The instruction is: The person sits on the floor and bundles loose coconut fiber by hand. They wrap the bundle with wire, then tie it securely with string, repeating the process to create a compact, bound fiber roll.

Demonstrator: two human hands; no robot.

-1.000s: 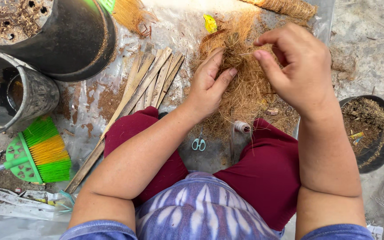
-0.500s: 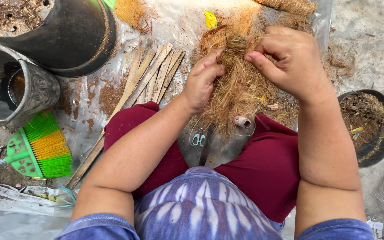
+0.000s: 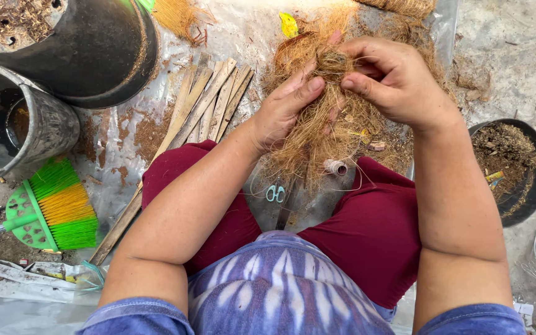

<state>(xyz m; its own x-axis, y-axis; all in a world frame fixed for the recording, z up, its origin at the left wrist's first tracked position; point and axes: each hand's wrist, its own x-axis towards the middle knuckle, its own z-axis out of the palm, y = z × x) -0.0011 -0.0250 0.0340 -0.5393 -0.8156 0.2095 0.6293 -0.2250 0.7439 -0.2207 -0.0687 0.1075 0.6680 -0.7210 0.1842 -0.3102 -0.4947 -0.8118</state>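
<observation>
Coconut fibre [image 3: 317,133], a loose tan bundle, hangs between both hands above the person's lap, its lower strands trailing down toward the dark red trousers [image 3: 367,229]. The left hand [image 3: 286,105] cups the bundle from the near left side, fingers curled around its upper part and thumb pressed against it. The right hand [image 3: 392,77] closes on the top of the same bundle from the right, thumb and forefinger pinching a tuft (the other fingers are folded over it). So the fibre sits directly between the two hands, touching both, with most of its mass below them.

Below the bundle, a small spool of thread [image 3: 335,166] lies against the right thigh, and small scissors with pale blue handles [image 3: 275,193] lie on the plastic sheet [image 3: 243,37] between the knees. To the left of the left hand a bunch of flat bamboo slats [image 3: 209,105] lies on that sheet. Further left stand two large dark pots [image 3: 94,56], and a green and orange brush [image 3: 54,211]. On the right a black pot of soil [image 3: 516,167] sits on the concrete floor.
</observation>
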